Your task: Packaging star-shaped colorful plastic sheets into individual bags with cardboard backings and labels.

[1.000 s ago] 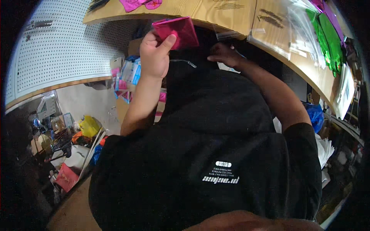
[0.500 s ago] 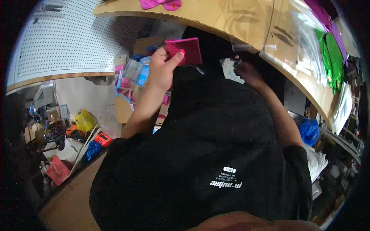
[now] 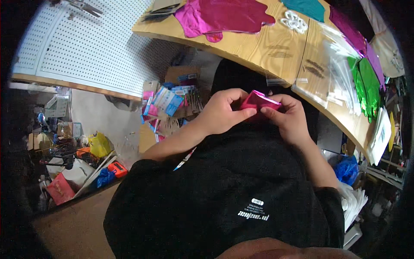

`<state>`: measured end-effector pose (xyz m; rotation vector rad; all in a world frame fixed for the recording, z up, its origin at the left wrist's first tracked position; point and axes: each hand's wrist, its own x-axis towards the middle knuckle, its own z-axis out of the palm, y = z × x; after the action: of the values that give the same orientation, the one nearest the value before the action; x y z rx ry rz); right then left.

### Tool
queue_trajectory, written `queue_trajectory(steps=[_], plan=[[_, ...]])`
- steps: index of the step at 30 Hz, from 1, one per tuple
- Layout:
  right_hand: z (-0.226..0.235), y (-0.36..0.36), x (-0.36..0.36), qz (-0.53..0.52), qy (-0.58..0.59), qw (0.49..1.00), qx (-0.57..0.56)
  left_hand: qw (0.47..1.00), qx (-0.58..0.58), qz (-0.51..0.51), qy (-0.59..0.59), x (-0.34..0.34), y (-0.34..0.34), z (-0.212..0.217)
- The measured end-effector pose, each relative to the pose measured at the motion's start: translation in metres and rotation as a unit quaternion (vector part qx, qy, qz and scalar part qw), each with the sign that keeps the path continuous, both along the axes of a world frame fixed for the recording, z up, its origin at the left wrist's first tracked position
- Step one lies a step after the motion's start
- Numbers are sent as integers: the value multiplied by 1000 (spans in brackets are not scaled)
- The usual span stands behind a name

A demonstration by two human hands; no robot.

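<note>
A pink packet (image 3: 258, 101) is held in the air between the person's two hands, before the front edge of the worktop (image 3: 241, 46) and clear of its surface. As seen, the packet's longer extent runs crosswise from hand to hand; its bright upper rim slopes down toward the right, and a peaked corner at the left points up toward the worktop's front edge. Foreshortening hides its true proportions, and which end is the mouth cannot be told. The left hand (image 3: 224, 111) pinches the left end narrowly, thumb against the near face. The right hand (image 3: 290, 116) grips the right end likewise, fingers curled and partly hidden. On the worktop, magenta foil (image 3: 233, 15) lies along the front edge near the left corner; white rings (image 3: 294, 21) lie right of it, and green foil (image 3: 367, 86) overlies the right part.
</note>
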<state>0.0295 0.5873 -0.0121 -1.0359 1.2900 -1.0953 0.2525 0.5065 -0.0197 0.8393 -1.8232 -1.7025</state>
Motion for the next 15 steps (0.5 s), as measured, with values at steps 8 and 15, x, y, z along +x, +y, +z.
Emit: queue_trajectory(steps=[8,15], plan=[[-9,12,-15,-55,-100,993,0,798,-505,235,-229,66,-218,69],[-8,13,-24,-55,-97,994,2,712,-497,64,-492,120,-344,82]])
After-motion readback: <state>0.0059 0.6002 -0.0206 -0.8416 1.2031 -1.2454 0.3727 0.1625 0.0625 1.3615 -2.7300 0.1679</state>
